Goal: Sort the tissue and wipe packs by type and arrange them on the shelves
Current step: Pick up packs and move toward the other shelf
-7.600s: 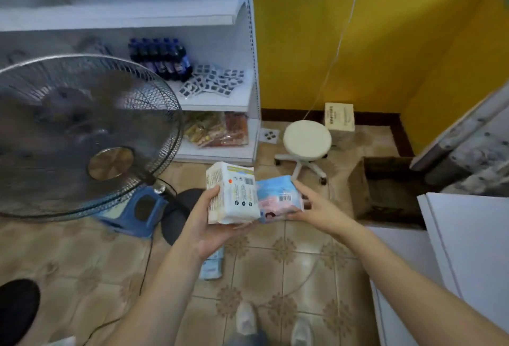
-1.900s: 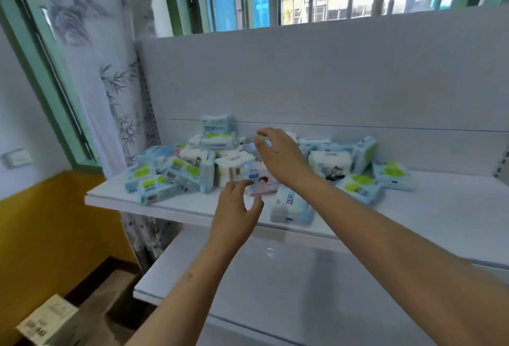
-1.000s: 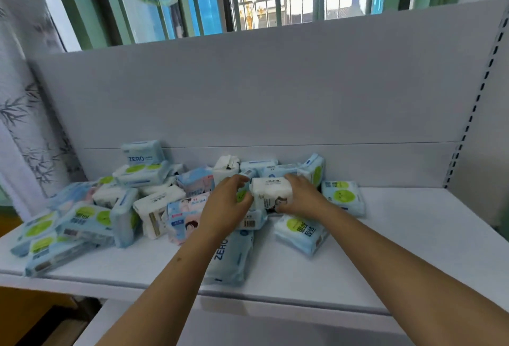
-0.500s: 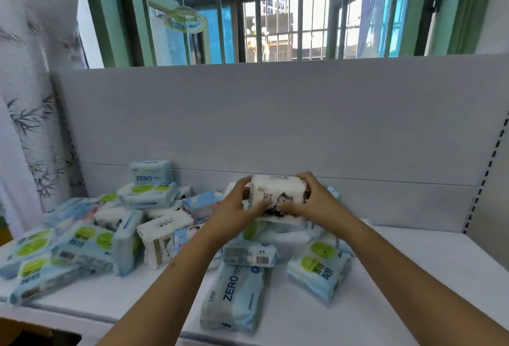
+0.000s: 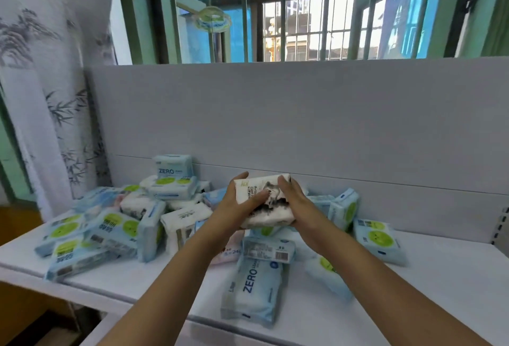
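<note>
White shelf (image 5: 429,271); both hands (image 5: 264,208) around tissue pack (image 5: 268,212)

Single head view, faces forward-down over shelf (image 5: 413,276), close to both hands; barred window (image 5: 303,15) behind back panel.

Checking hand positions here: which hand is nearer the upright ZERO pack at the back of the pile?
Left. The left hand grips the white tissue pack just right of the upright ZERO pack; the right hand holds the white pack's far side, farther away.
</note>
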Demonstrator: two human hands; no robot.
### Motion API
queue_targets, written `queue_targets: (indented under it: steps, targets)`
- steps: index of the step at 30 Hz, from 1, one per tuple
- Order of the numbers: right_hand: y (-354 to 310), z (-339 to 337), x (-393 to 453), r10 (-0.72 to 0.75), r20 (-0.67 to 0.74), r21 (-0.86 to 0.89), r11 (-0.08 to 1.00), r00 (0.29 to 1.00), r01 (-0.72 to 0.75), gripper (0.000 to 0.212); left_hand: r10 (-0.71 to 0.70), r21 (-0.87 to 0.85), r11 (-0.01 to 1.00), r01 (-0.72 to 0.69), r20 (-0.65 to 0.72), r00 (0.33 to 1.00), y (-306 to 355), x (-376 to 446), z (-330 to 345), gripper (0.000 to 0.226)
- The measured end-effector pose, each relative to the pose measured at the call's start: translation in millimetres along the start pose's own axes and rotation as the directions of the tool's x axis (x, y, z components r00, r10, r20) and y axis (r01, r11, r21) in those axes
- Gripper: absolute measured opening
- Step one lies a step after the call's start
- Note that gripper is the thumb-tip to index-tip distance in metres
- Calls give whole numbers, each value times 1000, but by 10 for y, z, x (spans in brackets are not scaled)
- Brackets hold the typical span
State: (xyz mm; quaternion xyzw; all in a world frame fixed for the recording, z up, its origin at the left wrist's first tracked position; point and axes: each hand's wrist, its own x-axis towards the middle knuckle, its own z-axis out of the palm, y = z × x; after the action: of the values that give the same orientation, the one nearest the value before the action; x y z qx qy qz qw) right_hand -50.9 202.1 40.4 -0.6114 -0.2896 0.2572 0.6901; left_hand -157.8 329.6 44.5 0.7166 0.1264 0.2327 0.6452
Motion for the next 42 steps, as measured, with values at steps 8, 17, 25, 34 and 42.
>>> queue_targets:
  steps: [8,17,25,34,42]
  targets:
    - [187,383,192,-41,49,-518,853,998,60,44,-25,-163,985,-57,-458,889,-161,-175,-670,63]
    - [442,806,467,-33,410,-883,235,911,406,97,-46,-163,985,-57,-567,823,-348,-332,-968,76]
    - [99,596,559,-163,289,-824,459,943,332,76,45,-296,925,-238,-538,842,-294,-371,-1135,95]
    - [-287,172,361,-209,43,-522,829,977,200,69,50,-300,929,-216,-476,878,-281,-442,-1008,101]
    - [-329,192,112,-47,309,-473,859,950,196,61,93,-82,987,-139,-417,904,-269,-826,-1073,101]
